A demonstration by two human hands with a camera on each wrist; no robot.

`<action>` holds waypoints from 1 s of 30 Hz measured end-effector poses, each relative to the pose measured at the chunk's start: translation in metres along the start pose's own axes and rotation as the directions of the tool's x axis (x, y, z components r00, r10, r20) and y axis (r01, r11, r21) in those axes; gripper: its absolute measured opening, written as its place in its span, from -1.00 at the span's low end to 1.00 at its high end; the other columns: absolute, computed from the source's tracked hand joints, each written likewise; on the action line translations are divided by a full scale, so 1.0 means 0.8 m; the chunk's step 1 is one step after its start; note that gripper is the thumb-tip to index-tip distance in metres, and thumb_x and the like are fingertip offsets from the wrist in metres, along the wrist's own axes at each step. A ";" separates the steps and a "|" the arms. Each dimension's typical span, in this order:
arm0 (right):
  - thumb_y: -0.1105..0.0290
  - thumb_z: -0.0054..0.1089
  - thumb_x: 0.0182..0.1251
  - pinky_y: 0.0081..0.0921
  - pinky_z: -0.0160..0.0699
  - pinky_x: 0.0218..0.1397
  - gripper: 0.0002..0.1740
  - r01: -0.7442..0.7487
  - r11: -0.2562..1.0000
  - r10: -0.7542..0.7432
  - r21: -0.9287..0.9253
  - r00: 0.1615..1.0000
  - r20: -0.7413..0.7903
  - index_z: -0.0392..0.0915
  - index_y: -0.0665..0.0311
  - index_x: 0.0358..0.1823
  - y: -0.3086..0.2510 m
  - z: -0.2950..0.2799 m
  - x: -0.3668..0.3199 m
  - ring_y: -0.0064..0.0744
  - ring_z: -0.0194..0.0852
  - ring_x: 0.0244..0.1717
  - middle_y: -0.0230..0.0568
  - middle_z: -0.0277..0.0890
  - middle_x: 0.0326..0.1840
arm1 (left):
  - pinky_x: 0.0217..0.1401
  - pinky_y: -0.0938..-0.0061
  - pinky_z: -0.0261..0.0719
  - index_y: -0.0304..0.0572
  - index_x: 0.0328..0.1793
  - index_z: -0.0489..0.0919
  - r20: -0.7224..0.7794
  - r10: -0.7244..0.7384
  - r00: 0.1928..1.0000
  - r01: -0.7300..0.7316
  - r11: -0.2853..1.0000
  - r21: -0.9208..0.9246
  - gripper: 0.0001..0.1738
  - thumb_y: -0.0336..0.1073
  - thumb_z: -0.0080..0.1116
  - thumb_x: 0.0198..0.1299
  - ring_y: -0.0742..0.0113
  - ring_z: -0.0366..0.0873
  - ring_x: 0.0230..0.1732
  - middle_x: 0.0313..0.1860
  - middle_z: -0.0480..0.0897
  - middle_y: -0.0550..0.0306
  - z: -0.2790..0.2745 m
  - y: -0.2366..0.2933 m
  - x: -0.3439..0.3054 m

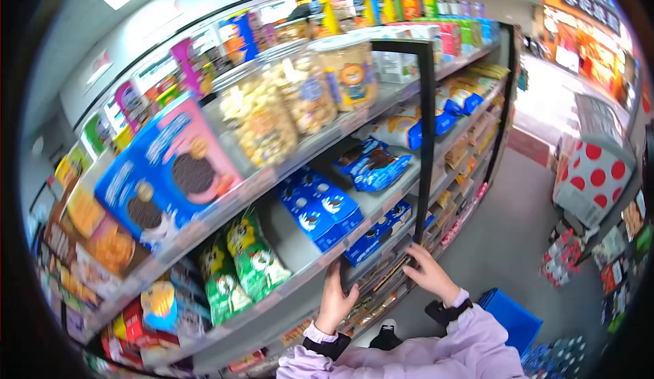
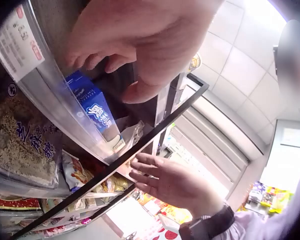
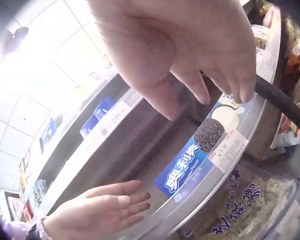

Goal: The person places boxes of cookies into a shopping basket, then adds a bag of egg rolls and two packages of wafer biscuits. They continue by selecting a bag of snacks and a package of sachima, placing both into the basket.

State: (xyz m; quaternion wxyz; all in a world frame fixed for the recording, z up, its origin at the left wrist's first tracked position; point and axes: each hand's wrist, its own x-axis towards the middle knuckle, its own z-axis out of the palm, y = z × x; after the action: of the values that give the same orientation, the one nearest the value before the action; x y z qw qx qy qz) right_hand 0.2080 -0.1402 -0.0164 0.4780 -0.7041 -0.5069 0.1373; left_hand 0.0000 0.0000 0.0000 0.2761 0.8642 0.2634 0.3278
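Observation:
Both hands are empty, with relaxed fingers, at the front of a shop shelf. In the head view the left hand is just below a shelf edge, under the blue biscuit boxes. To its right, the right hand is beside the foot of a black shelf post. A blue cookie box lies on the shelf between the hands in the right wrist view, the right hand's fingertips overlapping its far end. The same box shows beneath the left hand's fingers in the left wrist view.
Clear jars of snacks and a large cookie box line the top shelf. Green snack bags lie lower left. Bagged food sits below the priced shelf edge. A blue box-like object stands on the floor at right.

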 end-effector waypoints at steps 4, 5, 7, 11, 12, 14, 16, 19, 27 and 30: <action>0.29 0.12 0.21 -0.43 0.36 0.13 -0.53 -0.097 0.987 0.037 0.128 0.912 0.408 0.36 0.34 0.11 -0.018 -0.020 -0.095 -0.19 0.39 0.09 0.01 0.38 0.09 | 0.03 0.37 0.44 -0.22 0.15 0.39 0.165 -0.114 0.980 0.140 0.978 -0.154 -0.52 -0.31 0.12 0.06 0.12 0.49 -0.01 0.00 0.49 -0.14 -0.036 0.044 -0.066; 0.29 0.13 0.21 -0.44 0.40 0.09 -0.54 -0.223 0.963 0.112 0.154 0.846 0.522 0.37 0.34 0.11 -0.028 -0.017 -0.117 -0.24 0.45 0.02 -0.03 0.43 0.05 | -0.04 0.37 0.48 -0.25 0.11 0.42 0.278 -0.176 0.944 0.240 0.947 -0.214 -0.56 -0.31 0.11 0.07 0.15 0.54 -0.09 -0.06 0.53 -0.13 -0.051 0.047 -0.084; 0.31 0.14 0.20 -0.47 0.44 0.04 -0.55 -0.345 0.916 0.154 0.203 0.772 0.616 0.37 0.33 0.11 -0.022 -0.002 -0.154 -0.36 0.49 -0.04 -0.08 0.48 -0.01 | -0.15 0.42 0.53 -0.28 0.07 0.45 0.306 -0.126 0.944 0.206 0.948 -0.244 -0.62 -0.30 0.08 0.12 0.23 0.58 -0.22 -0.16 0.58 -0.05 -0.061 0.033 -0.119; 0.41 0.12 0.22 -0.57 0.44 0.02 -0.59 -0.410 0.887 0.184 0.211 0.734 0.653 0.37 0.39 0.09 -0.022 0.026 -0.201 -0.49 0.47 -0.06 -0.17 0.49 -0.02 | -0.11 0.45 0.53 -0.30 0.06 0.45 0.322 -0.217 0.921 0.288 0.939 -0.189 -0.64 -0.30 0.03 0.17 0.28 0.59 -0.20 -0.14 0.60 -0.03 -0.076 0.024 -0.199; 0.46 0.12 0.20 -0.58 0.44 0.01 -0.61 -0.419 0.887 0.196 0.195 0.723 0.662 0.38 0.41 0.06 -0.023 0.035 -0.208 -0.49 0.48 -0.08 -0.18 0.49 -0.04 | -0.11 0.45 0.53 -0.31 0.06 0.45 0.326 -0.249 0.912 0.313 0.936 -0.161 -0.64 -0.30 0.03 0.17 0.27 0.59 -0.19 -0.14 0.60 -0.03 -0.081 0.023 -0.215; 0.43 0.13 0.18 -0.55 0.47 -0.03 -0.62 -0.411 0.879 0.155 0.241 0.726 0.670 0.41 0.39 0.03 -0.022 0.058 -0.223 -0.45 0.50 -0.10 -0.16 0.51 -0.09 | -0.07 0.42 0.52 -0.31 0.07 0.44 0.341 -0.320 0.884 0.386 0.911 -0.146 -0.63 -0.31 0.04 0.15 0.23 0.58 -0.15 -0.15 0.60 -0.05 -0.094 0.027 -0.242; 0.42 0.13 0.18 -0.54 0.48 -0.06 -0.64 -0.408 0.870 0.114 0.276 0.712 0.693 0.43 0.38 0.01 -0.026 0.074 -0.231 -0.44 0.51 -0.13 -0.15 0.52 -0.10 | -0.06 0.42 0.51 -0.32 0.07 0.44 0.304 -0.331 0.893 0.376 0.921 -0.101 -0.62 -0.32 0.04 0.13 0.21 0.57 -0.13 -0.15 0.59 -0.06 -0.099 0.026 -0.264; 0.45 0.13 0.16 -0.54 0.47 -0.05 -0.64 -0.408 0.865 0.075 0.291 0.680 0.729 0.42 0.38 0.00 -0.046 0.086 -0.233 -0.45 0.50 -0.13 -0.16 0.52 -0.09 | -0.06 0.39 0.50 -0.33 0.06 0.44 0.265 -0.406 0.875 0.441 0.893 -0.087 -0.61 -0.34 0.05 0.10 0.19 0.56 -0.14 -0.15 0.58 -0.10 -0.107 0.021 -0.298; 0.53 0.11 0.16 -0.61 0.45 -0.08 -0.67 -0.483 0.839 0.105 0.252 0.598 0.794 0.41 0.40 -0.01 -0.055 0.133 -0.231 -0.51 0.46 -0.16 -0.16 0.50 -0.10 | -0.09 0.37 0.49 -0.34 0.03 0.45 0.141 -0.517 0.845 0.529 0.845 -0.072 -0.62 -0.26 0.02 0.14 0.07 0.55 -0.16 -0.15 0.57 -0.12 -0.150 0.026 -0.370; 0.53 0.10 0.16 -0.61 0.45 -0.09 -0.67 -0.463 0.863 0.086 0.201 0.528 0.845 0.42 0.40 -0.01 -0.071 0.165 -0.225 -0.52 0.46 -0.16 -0.15 0.50 -0.10 | -0.09 0.39 0.49 -0.35 0.04 0.43 0.061 -0.598 0.799 0.601 0.792 -0.104 -0.63 -0.28 0.01 0.15 0.10 0.55 -0.16 -0.14 0.56 -0.11 -0.176 0.018 -0.418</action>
State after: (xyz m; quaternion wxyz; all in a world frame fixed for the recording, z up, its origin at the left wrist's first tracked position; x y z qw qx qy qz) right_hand 0.0046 -0.2202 -0.0899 0.2966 -0.5191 -0.5076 0.6204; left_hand -0.3124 -0.1802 -0.0422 0.4194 0.7224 0.5003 0.2278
